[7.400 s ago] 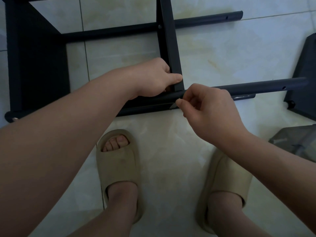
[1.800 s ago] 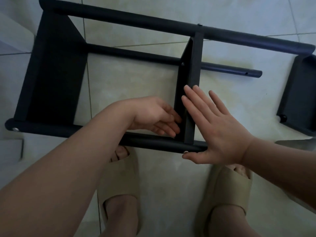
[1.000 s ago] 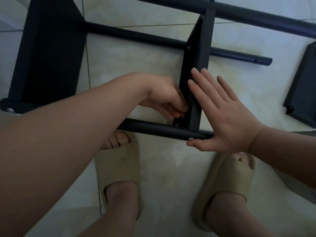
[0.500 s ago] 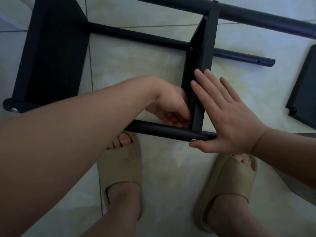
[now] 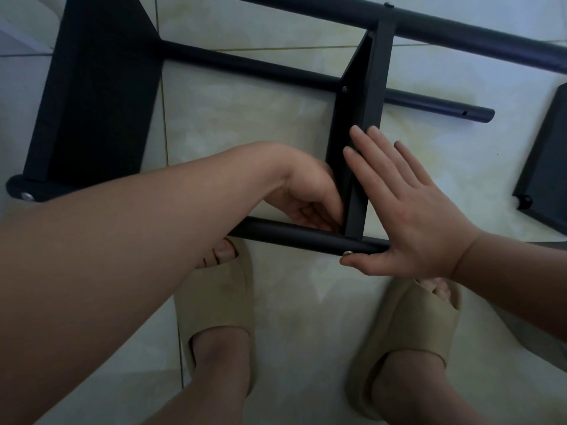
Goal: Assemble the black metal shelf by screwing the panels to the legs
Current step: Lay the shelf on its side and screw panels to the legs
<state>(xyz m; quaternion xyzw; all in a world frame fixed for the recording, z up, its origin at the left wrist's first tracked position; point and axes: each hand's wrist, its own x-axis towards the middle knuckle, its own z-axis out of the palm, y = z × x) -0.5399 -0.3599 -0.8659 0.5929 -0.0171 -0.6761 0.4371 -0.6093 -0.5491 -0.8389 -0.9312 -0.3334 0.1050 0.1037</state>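
Panel: stiff, light steel. Right hand flat, splayed against it; left hand curled beside it, contents unseen.

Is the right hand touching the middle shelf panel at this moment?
Touching. In the head view, the right hand lies flat and open against the middle panel, fingers overlapping its edge with no gap, thumb on the near leg.

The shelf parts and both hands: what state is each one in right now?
Middle panel: on edge between the legs.
Near leg: lying flat, screw head showing.
Left hand: fingers tucked into the panel corner.
Right hand: open, flat against the panel.
Spare panel: loose on the floor.
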